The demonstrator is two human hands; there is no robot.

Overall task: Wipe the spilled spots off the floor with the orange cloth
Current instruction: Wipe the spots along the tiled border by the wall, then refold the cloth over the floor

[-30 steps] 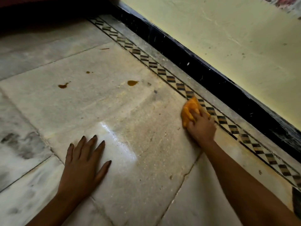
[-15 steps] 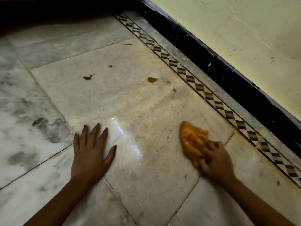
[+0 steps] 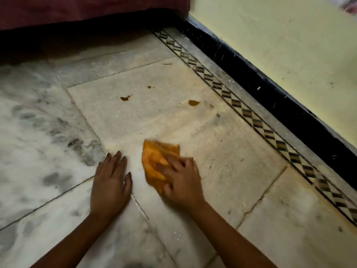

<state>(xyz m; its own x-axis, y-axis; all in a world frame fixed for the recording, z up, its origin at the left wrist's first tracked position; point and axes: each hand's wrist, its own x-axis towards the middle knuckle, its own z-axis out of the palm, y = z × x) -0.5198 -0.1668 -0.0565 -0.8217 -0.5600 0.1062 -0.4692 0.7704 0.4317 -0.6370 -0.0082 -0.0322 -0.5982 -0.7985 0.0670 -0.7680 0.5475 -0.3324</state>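
The right hand [image 3: 180, 182] presses down on the crumpled orange cloth [image 3: 156, 161], with its fingers bent over the near part of the fabric and gripping it against the pale marble floor [image 3: 222, 151]. The cloth lies on the large cream tile, and its far corner sticks out beyond the fingertips. The picture is a little blurred around this hand and the cloth.

The left hand [image 3: 111, 180] lies flat on the floor just beside the cloth, palm down, fingers stretched and slightly spread, holding nothing. It rests across the joint between the cream tile and a grey-veined tile [image 3: 38, 132].

Farther on the same cream tile three brown spilled spots remain, well apart from the cloth: a longer splash [image 3: 125, 98] on the left, a rounder drop [image 3: 193, 102] on the right, and a very small dot [image 3: 149, 87] beyond them (with an even smaller speck next to it).

A border strip of black and beige diamonds [image 3: 247, 115] runs along the right side of the floor. Behind it is a black skirting board [image 3: 280, 101] under a pale yellow wall [image 3: 289, 45]. At the top edge hangs a dark red fabric [image 3: 87, 8], and the floor under it is in shadow.
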